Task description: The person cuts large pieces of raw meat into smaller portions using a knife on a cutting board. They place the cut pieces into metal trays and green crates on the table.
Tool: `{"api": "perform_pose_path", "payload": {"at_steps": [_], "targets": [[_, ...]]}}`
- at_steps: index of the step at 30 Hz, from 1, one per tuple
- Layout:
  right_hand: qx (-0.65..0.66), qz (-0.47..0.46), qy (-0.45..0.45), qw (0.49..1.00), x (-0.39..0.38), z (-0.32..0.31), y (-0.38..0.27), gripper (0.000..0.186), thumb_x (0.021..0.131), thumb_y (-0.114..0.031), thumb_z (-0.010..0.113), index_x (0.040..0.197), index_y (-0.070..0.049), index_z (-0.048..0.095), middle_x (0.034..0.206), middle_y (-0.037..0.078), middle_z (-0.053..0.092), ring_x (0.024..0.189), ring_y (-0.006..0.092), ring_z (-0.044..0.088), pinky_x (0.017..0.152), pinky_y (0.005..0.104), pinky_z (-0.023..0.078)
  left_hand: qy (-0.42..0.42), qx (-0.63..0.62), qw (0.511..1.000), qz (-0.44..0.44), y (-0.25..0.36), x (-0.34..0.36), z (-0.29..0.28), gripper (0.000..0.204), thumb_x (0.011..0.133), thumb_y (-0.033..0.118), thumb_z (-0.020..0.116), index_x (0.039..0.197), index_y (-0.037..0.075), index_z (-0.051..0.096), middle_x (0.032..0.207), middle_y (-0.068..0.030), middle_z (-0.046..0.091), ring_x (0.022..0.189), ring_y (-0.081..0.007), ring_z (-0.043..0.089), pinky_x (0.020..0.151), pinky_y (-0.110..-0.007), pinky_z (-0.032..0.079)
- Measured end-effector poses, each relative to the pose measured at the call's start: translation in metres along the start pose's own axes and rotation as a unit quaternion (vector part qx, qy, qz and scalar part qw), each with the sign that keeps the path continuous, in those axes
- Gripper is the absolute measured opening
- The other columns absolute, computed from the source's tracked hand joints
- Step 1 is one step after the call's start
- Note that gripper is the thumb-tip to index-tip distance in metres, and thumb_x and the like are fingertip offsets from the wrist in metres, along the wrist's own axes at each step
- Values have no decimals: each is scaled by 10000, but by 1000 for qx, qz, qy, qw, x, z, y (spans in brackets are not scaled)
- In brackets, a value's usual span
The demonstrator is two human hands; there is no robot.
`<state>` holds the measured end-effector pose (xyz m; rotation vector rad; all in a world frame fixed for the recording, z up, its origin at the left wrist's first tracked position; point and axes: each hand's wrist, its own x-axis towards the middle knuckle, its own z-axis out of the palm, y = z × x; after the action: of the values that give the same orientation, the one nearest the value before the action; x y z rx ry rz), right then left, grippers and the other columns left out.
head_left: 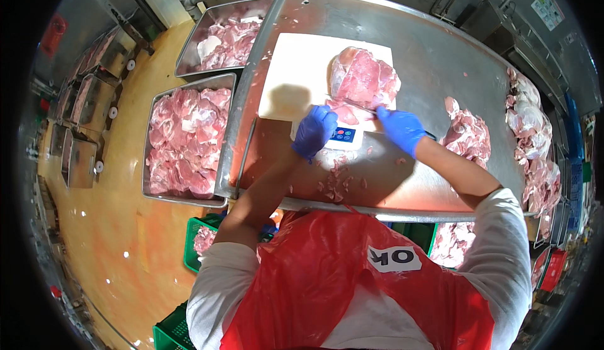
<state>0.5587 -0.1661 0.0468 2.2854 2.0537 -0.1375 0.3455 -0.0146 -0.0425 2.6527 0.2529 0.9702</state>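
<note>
While trays of cut meat (189, 139) stood off the table's left edge, the left hand (314, 131), in a blue glove, was curled shut at the near edge of the white cutting board (296, 73), fingers pressing a small strip of meat (345, 112). The big cut of pork (363, 78) lay just beyond both hands, its long axis running away from the person. The right hand (401, 128) was closed on a knife (360, 107), blade pointing left under the pork, and sat nearer to it. The handle was hidden in the glove, and a scale (343, 136) was half covered by the hands
</note>
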Motion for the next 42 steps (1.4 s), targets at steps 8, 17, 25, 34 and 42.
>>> {"api": "perform_pose_path", "payload": {"at_steps": [8,17,25,34,42], "targets": [[-6,-56,14,998,52,15,-20,230,943,-186,438,1124,-49,477,871,225,665,764,392,663,647,483,529,45,-62,990,116,33,0,-5,111,728,46,679,817,29,615,884,-139,583,796,-329,588,687,-419,505],[-92,9,-108,990,-118,-7,114,176,906,-132,512,1071,-87,470,776,211,612,641,414,619,542,494,492,140,-239,939,-201,55,-20,-125,168,665,-42,666,783,48,587,823,-63,600,728,-183,577,668,-295,480],[199,171,221,939,-134,52,27,121,951,-156,535,1010,-53,509,669,234,583,617,442,582,516,507,426,64,-247,930,-265,-82,89,-260,46,817,75,613,837,37,596,800,-14,601,769,-94,565,723,-249,471],[444,340,256,789,-163,95,6,223,1017,-223,474,920,-28,522,607,26,510,501,86,453,449,295,373,111,-84,924,-356,-256,119,-248,362,848,235,672,1140,22,642,932,-69,684,785,-137,619,731,-283,513],[529,337,326,707,-143,53,15,241,1022,-221,465,889,-29,523,614,20,503,491,82,471,443,252,385,-92,-74,970,-213,-191,125,-142,434,856,285,685,1220,65,595,1199,-154,627,1132,-233,586,973,-340,449]]}}
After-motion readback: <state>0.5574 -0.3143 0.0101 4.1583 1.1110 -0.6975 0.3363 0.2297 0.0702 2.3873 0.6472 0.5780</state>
